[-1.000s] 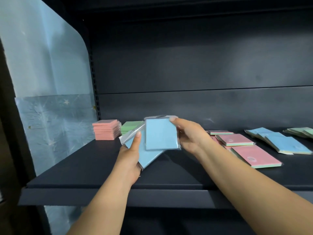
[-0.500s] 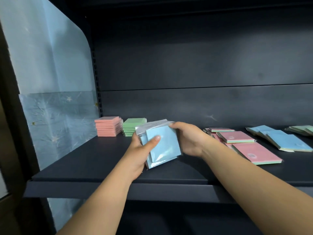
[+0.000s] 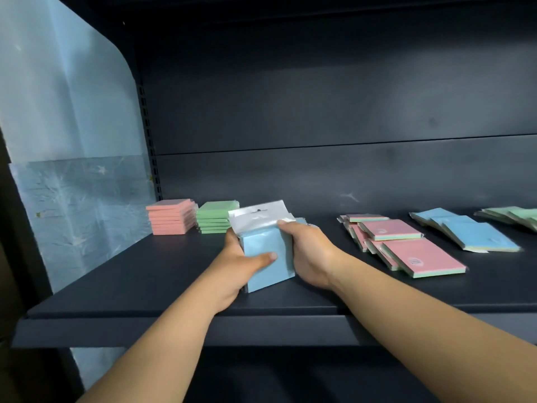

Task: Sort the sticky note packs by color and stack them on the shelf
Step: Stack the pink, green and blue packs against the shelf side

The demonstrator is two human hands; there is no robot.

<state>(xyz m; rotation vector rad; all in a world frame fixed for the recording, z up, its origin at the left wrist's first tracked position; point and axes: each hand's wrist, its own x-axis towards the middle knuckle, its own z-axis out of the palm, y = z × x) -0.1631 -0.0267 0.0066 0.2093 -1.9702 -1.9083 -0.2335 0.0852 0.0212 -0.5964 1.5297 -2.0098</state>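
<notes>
Both hands clasp a bundle of blue packs (image 3: 266, 257) between them: the left hand (image 3: 232, 269) curls round its near side, thumb across the front, the right hand (image 3: 311, 254) grips the far side. The bundle seems to rest on the shelf (image 3: 145, 286). A pink stack (image 3: 171, 216) and a green stack (image 3: 215, 217) stand beyond the left hand; loose packs (image 3: 406, 248) lie right of the right hand.

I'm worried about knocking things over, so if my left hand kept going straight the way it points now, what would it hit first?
Probably the green stack. The left hand, holding the blue packs, points up and back toward it; the pink stack sits further left. Depth is hard to judge.
</notes>
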